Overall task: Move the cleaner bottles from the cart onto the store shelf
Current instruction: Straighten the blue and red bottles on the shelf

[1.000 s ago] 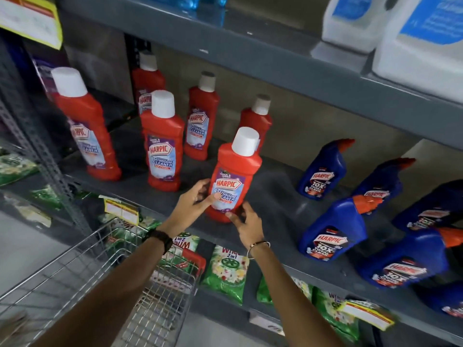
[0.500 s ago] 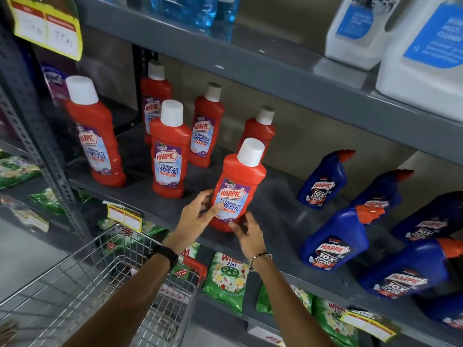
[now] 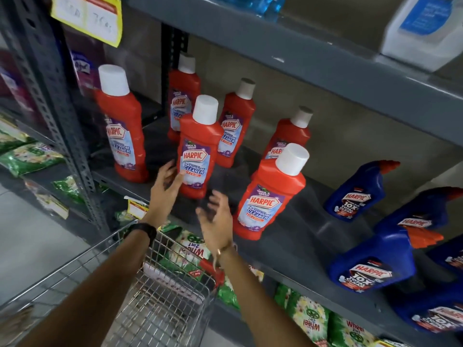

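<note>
Several red cleaner bottles with white caps stand on the grey shelf (image 3: 295,236). One red bottle (image 3: 269,194) stands near the front edge, just right of my right hand (image 3: 216,219), which is open and apart from it. My left hand (image 3: 165,187) is open, its fingertips at the label of another red bottle (image 3: 198,149) without gripping it. A further red bottle (image 3: 120,126) stands at the left by the upright. The wire cart (image 3: 160,301) sits below my forearms.
Blue cleaner bottles (image 3: 358,194) lie and lean on the shelf's right part. Green detergent packs (image 3: 308,314) fill the shelf below. An upper shelf (image 3: 288,63) carries white jugs (image 3: 423,28). A perforated steel upright (image 3: 52,101) stands at the left, with a yellow price tag (image 3: 87,16).
Both hands have let go of the front red bottle, which now stands on the shelf. They have moved left, toward the middle bottle. The camera view has shifted right and closer.
</note>
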